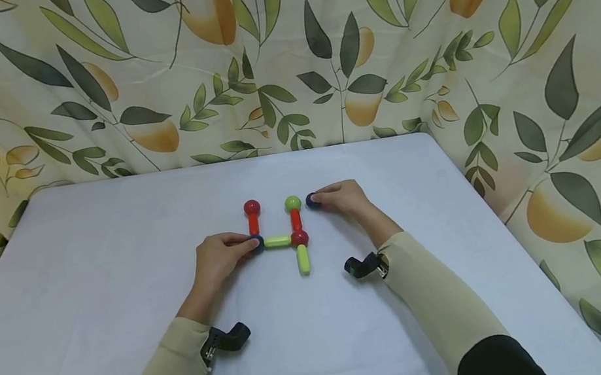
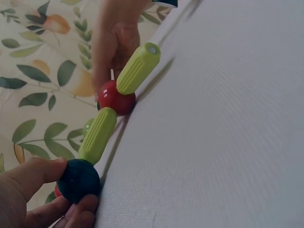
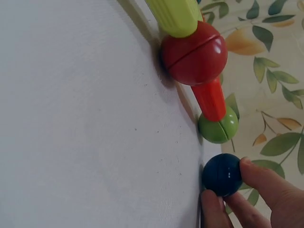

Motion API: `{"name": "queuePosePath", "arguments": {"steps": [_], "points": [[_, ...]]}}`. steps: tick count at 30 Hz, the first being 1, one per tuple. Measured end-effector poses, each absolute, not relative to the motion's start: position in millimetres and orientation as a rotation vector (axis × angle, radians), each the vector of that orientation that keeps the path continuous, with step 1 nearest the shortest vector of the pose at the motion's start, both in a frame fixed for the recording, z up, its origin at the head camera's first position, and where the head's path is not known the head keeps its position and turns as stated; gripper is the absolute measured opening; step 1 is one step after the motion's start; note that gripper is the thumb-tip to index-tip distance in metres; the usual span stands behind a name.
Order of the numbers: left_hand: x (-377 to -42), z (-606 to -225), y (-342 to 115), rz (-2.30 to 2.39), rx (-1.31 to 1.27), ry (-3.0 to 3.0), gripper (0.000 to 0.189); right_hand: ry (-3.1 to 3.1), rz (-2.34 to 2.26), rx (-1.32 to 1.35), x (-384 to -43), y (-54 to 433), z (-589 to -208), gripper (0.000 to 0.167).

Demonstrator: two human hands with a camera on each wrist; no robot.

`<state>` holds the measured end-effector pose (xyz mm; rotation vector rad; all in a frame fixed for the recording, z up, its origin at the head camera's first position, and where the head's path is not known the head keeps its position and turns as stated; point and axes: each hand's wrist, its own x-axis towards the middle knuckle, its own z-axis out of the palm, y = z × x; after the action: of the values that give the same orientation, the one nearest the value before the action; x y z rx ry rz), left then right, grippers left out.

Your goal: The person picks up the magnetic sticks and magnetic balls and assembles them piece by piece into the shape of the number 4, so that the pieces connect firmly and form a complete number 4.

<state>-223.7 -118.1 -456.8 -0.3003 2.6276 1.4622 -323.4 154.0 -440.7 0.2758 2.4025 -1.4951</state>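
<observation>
A chain of toy balls and rods lies on the white table. At its left corner my left hand [image 1: 219, 256] pinches a dark blue ball [image 2: 79, 180]. From that ball a red rod [image 1: 254, 224] leads to a red ball [image 1: 251, 207], and a light green rod [image 1: 278, 242] leads to a second red ball [image 1: 300, 238]. This second ball also bears a red rod [image 3: 209, 99] with a green ball [image 3: 218, 124], plus another light green rod [image 1: 303, 260] with a free end. Just right of the green ball, apart from it, my right hand [image 1: 343, 198] pinches a loose dark blue ball [image 3: 222, 175].
The white-covered table [image 1: 105, 233] ends at a back edge against a curtain [image 1: 283, 84] printed with leaves and fruit. Each wrist wears a black camera mount, the left one [image 1: 230, 338] and the right one [image 1: 363, 266] both close above the cloth.
</observation>
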Motion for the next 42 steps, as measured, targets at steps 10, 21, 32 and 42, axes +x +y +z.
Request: {"name": "queuePosePath", "arguments": {"steps": [10, 21, 32, 42], "points": [[-230.8, -459.5, -118.8, 1.487, -0.305, 2.619, 0.037, 2.351, -1.564, 0.287, -312.3, 161.5, -442.1, 0.041], [-236.7, -458.7, -118.0, 1.509, -0.319, 2.6, 0.036, 2.338, -1.572, 0.245, -300.3, 166.7, -444.3, 0.039], [-239.8, -457.4, -116.4, 1.502, -0.341, 2.616, 0.038, 2.32, -1.562, 0.248, -284.3, 167.5, -441.6, 0.039], [-245.4, -459.6, -115.4, 1.546, -0.341, 2.614, 0.037, 2.375, -1.491, 0.223, -271.9, 167.8, -441.7, 0.038]]}}
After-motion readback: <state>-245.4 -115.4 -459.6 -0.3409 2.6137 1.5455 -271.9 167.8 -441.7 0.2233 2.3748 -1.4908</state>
